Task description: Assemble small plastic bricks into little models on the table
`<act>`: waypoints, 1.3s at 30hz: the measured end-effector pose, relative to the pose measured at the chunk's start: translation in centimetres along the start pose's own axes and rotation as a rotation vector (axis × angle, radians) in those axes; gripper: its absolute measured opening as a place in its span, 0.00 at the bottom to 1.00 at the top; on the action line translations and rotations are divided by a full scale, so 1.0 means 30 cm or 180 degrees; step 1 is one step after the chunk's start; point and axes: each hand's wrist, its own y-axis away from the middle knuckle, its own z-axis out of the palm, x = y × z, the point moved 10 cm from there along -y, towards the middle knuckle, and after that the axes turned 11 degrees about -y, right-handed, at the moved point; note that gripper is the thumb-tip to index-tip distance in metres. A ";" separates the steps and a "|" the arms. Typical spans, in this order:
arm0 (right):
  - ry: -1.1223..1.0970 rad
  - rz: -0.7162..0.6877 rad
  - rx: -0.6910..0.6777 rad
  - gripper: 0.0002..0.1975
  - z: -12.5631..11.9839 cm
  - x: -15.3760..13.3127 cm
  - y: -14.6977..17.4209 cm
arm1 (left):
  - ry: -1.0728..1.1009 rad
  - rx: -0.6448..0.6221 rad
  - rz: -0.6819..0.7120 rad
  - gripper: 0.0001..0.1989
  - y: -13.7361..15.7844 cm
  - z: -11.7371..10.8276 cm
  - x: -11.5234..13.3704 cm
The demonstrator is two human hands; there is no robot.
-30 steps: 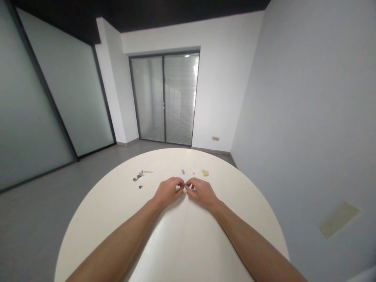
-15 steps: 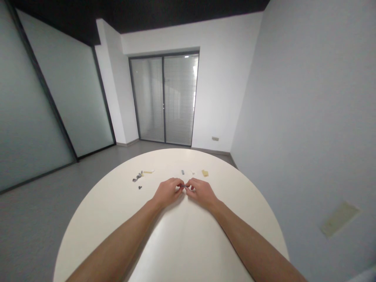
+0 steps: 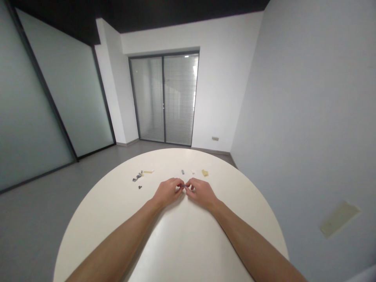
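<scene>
Left hand (image 3: 169, 191) and right hand (image 3: 201, 192), close together, pinch a tiny dark piece (image 3: 185, 185) over the surface (image 3: 188, 243); mostly hidden, shape unclear. Forearms (image 3: 117, 243) cropped at bottom. Dark parts (image 3: 138, 176) at left too small to identify.

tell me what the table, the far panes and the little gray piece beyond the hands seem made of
Table: probably laminate, satin; its smooth pale top carries a soft sheen.
Far panes: likely glass, glossy; bright patches look like reflections.
Little gray piece: perhaps plastic, seemingly matte; evenly coloured, but too small to be sure.
</scene>
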 end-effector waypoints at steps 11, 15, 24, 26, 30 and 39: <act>0.0035 0.0054 -0.0032 0.05 0.005 0.005 -0.002 | -0.0019 0.0003 -0.0023 0.07 0.000 -0.004 -0.002; -0.0007 0.0042 -0.0027 0.06 0.002 0.001 -0.001 | -0.0035 -0.0005 -0.0113 0.07 -0.001 -0.005 -0.008; -0.0079 0.0005 -0.0008 0.06 0.004 0.001 -0.002 | -0.0029 -0.0012 -0.0137 0.07 -0.001 -0.008 -0.009; -0.0110 -0.0001 -0.0014 0.07 0.006 0.002 -0.002 | -0.0036 0.0011 -0.0103 0.07 -0.001 -0.007 -0.008; -0.0162 0.0008 -0.0021 0.07 0.005 0.001 -0.002 | -0.0065 0.0016 -0.0073 0.07 -0.001 -0.003 -0.010; -0.0167 -0.0003 -0.0044 0.06 0.004 -0.003 -0.002 | -0.0036 0.0003 -0.0022 0.07 0.002 -0.001 -0.007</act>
